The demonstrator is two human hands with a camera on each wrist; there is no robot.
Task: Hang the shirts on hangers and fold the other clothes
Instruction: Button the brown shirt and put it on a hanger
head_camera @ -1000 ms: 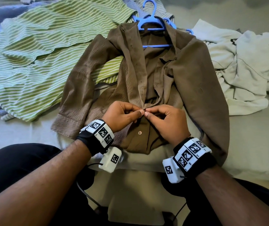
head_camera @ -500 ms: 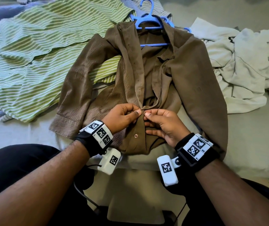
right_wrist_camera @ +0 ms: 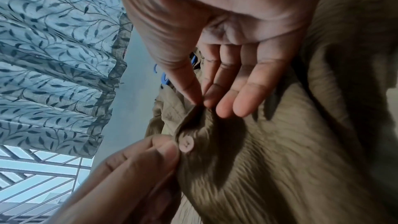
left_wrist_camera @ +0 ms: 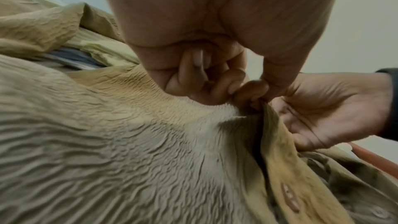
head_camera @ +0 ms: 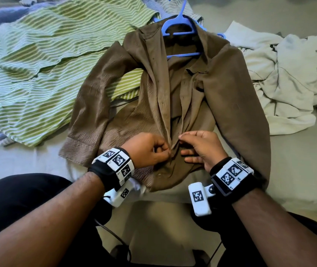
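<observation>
Brown shirt (head_camera: pixel 230 97) flat, on hanger (head_camera: pixel 180 22)

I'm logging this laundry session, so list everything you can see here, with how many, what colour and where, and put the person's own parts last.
brown shirt: one, brown, centre of the bed, on the hanger, front partly open
hanger: one seen whole, blue, inside the brown shirt's collar
striped shirt: one, green and white, left, partly under the brown sleeve
pale clothes: a crumpled heap, off-white, right
bed: one, grey sheet, under everything
curtain: one, leaf-patterned grey, right wrist view
left hand: pinches the brown shirt's front edge
right hand: pinches the facing edge
</observation>
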